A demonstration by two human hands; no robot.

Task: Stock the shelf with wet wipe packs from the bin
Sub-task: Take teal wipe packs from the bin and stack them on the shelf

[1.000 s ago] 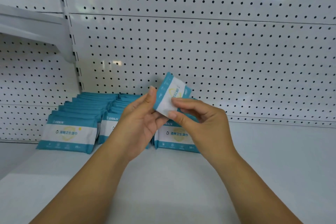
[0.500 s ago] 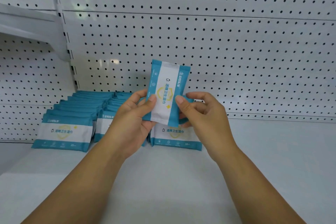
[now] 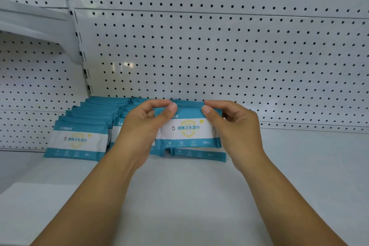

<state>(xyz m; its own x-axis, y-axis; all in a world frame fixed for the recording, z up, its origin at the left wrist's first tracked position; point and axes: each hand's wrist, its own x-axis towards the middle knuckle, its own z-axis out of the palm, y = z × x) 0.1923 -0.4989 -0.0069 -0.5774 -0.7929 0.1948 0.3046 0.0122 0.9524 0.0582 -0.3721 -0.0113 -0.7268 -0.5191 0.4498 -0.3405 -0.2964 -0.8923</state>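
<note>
- At frame centre the wet wipe pack point(image 3: 187, 131) is held with its long axis left-right, just above a shelved pack point(image 3: 199, 155).
- Left hand point(image 3: 143, 132) and right hand point(image 3: 235, 132) each pinch an upper corner, equally near.

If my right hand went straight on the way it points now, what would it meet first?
Probably the row of packs lying just beyond the held pack that your right hand pinches; behind those, the pegboard back panel. Depth is unclear.

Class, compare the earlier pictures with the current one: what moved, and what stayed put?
The teal-and-white plastic wet wipe pack was turned from upright to lengthwise and lowered towards the right-hand row. Left hand and right hand still pinch its top corners. The other stocked packs stayed put.
</note>
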